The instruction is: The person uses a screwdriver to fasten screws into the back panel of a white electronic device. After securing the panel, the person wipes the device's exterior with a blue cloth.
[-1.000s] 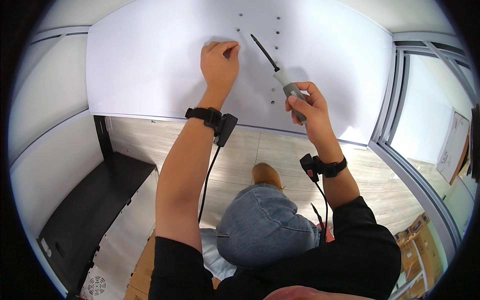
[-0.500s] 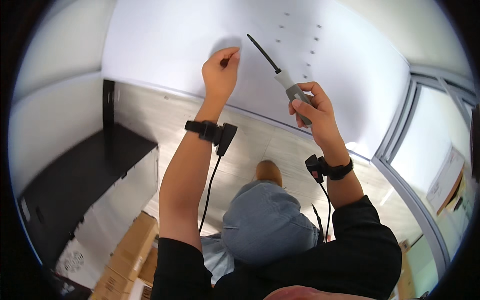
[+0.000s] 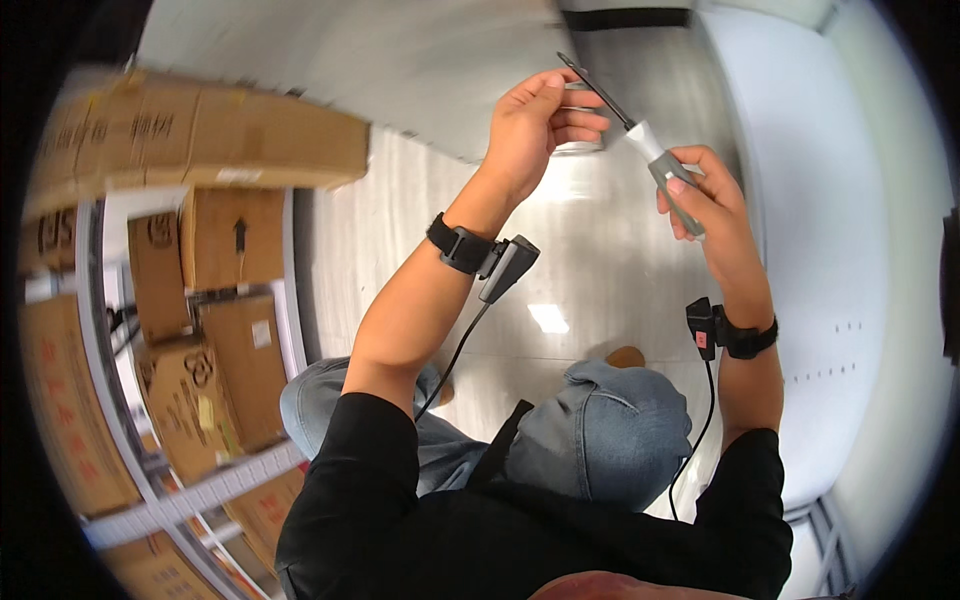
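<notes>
My right hand (image 3: 710,195) is closed around the grey handle of a screwdriver (image 3: 670,180). Its dark shaft points up and to the left. Close to the tip is my left hand (image 3: 540,125), palm partly turned toward the shaft, its fingers half bent and apart. The shaft crosses in front of these fingertips; whether they touch it I cannot tell. No object shows clearly in the left hand. On the white tabletop (image 3: 815,250) at the right, several small dark pieces (image 3: 848,327) lie in rows.
Shelving (image 3: 180,505) with several cardboard boxes (image 3: 240,235) stands at the left, and a long carton (image 3: 240,135) lies at its far end. A pale grey cabinet-like panel (image 3: 380,60) is ahead. Cables hang from black devices strapped to both wrists.
My view has swung left, away from the white tabletop, which is now at the right edge. The left hand's pinched fingers have spread, and the screwdriver tip is closer to them.
</notes>
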### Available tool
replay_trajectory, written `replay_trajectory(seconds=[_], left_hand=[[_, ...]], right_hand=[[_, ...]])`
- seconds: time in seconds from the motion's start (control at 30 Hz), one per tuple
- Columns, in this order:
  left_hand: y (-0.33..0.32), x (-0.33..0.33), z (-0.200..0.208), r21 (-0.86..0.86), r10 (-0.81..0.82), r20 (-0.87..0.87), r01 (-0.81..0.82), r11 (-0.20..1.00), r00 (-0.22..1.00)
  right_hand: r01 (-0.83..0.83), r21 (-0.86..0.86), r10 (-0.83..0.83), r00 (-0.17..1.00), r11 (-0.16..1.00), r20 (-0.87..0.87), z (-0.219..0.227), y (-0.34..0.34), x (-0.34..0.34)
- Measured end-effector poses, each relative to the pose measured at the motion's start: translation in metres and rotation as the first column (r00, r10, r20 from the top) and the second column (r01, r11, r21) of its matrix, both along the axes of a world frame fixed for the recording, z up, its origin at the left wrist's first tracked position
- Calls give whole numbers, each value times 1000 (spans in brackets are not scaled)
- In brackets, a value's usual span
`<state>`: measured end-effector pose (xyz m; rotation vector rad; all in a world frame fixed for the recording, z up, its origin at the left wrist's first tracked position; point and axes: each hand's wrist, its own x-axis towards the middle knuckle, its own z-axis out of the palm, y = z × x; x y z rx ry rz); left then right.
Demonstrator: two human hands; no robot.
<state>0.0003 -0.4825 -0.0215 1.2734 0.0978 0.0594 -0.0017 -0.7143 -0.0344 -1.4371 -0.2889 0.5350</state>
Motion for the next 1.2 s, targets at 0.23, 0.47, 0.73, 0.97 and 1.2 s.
replay_trajectory(seconds=[0.23, 0.47, 0.73, 0.97, 1.2], left_hand=[[84, -80, -1, -123, 199, -15, -200, 972, 980], [148, -90, -1, -110, 147, -95, -157, 981, 985], [190, -62, 5, -184, -56, -92, 38, 982, 994], [194, -55, -5, -98, -184, -123, 173, 980, 975], [194, -54, -6, -6, -157, -135, 158, 987, 978]], right_hand=[[-351, -232, 354, 935, 907, -29, 48, 90, -44], [-425, -394, 416, 902, 815, -114, 66, 166, -69], [-254, -188, 203, 946, 949, -252, 62, 221, -101], [48, 136, -1, 946, 990, -323, 8, 246, -145], [119, 220, -45, 948, 968, -314, -3, 256, -151]])
